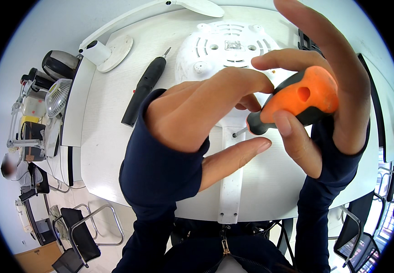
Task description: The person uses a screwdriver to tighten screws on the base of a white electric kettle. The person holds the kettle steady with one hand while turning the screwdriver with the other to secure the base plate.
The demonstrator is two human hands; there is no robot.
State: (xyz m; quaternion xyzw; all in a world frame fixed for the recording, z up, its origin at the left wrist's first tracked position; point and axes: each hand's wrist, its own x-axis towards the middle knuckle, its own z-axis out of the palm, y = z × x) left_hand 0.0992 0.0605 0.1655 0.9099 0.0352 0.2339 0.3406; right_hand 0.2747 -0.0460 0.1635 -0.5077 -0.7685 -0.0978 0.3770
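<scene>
An orange and black screwdriver [302, 96] is in my right hand [349, 91]. The thumb presses its handle while other fingers stretch out past it. Its shaft points down-left to a dark screw [234, 135] on a white strip-like stem [229, 191]. My left hand [197, 107] is beside the screwdriver's collar, thumb and fingers spread around it without a visible grip. The stem runs toward me from a round white vented housing [233, 41], lying with its slots and feet up. My left hand hides part of where they meet.
A black electric screwdriver [147, 86] lies left on the white table [101, 168]. Behind it stands a white desk lamp [115, 52]. A side table at far left carries a small fan [58, 98] and other appliances. Chairs [85, 232] stand below; a person [19, 170] sits farther off.
</scene>
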